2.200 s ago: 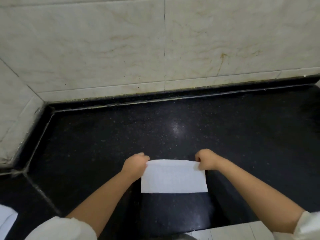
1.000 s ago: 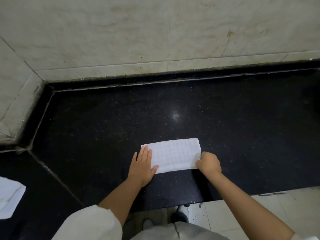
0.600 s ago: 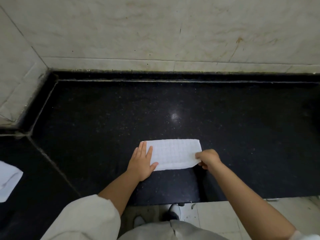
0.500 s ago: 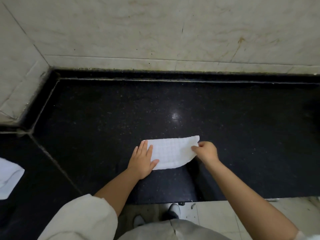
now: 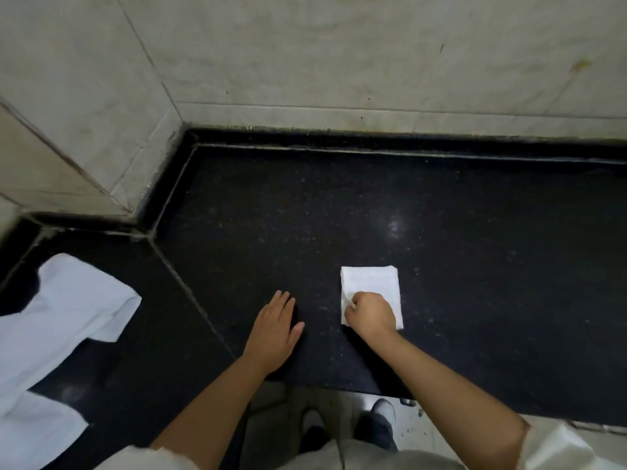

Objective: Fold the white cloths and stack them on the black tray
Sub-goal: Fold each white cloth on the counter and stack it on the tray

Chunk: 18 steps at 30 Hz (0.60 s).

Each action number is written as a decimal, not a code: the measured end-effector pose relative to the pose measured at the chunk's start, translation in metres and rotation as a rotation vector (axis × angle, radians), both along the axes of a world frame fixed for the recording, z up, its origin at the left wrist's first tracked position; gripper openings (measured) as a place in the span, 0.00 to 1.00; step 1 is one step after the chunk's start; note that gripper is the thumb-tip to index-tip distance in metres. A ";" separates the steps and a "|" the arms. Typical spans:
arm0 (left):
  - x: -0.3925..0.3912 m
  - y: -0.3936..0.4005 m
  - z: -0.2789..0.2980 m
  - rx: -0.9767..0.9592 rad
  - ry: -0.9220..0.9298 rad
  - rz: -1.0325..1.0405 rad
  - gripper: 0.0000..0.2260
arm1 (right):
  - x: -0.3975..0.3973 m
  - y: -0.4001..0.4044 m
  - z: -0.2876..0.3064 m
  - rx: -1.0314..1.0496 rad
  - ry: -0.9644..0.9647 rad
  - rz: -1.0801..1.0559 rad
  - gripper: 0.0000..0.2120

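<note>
Wall (image 5: 339, 56): pale marbled tiles with grout lines, rising behind the tabletop and turning a corner at its far left.
Tabletop (image 5: 475, 232): black speckled stone, glossy, with a diagonal seam running from the wall corner toward the near edge; a dark raised strip borders it along the wall.
Loose white cloths (image 5: 64, 317): a rumpled unfolded heap on the tabletop, left of the diagonal seam, reaching the left edge of the view.
Floor (image 5: 424, 415): light tiles below the near edge of the tabletop, with two shoes (image 5: 383, 422) standing on it.
Folded white cloth (image 5: 369, 286): a small square with a waffle texture, lying flat on the tabletop right of the seam, near the front edge.
Left hand (image 5: 274, 330): fingers straight and close together, palm down on the bare tabletop, left of the folded white cloth and apart from it.
Right hand (image 5: 371, 315): fingers curled, pinching the near left corner of the folded white cloth, covering its near edge.
</note>
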State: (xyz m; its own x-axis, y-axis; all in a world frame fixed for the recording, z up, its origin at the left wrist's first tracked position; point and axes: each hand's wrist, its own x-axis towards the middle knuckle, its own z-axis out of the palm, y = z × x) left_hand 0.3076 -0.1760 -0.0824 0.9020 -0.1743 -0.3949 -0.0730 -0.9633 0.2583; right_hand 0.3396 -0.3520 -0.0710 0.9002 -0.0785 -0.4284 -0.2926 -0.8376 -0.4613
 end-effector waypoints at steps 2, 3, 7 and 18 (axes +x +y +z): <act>-0.003 0.006 -0.002 -0.002 0.018 -0.010 0.33 | -0.001 0.001 0.000 -0.018 -0.028 0.011 0.20; -0.004 0.007 -0.003 -0.010 0.024 -0.010 0.33 | -0.001 0.001 0.000 -0.024 -0.043 0.023 0.20; -0.002 0.002 0.000 -0.017 0.008 -0.034 0.28 | -0.003 0.003 -0.003 0.013 -0.028 0.126 0.18; 0.004 -0.030 -0.002 -0.184 -0.167 -0.187 0.19 | -0.029 -0.071 -0.002 -0.117 -0.317 0.305 0.15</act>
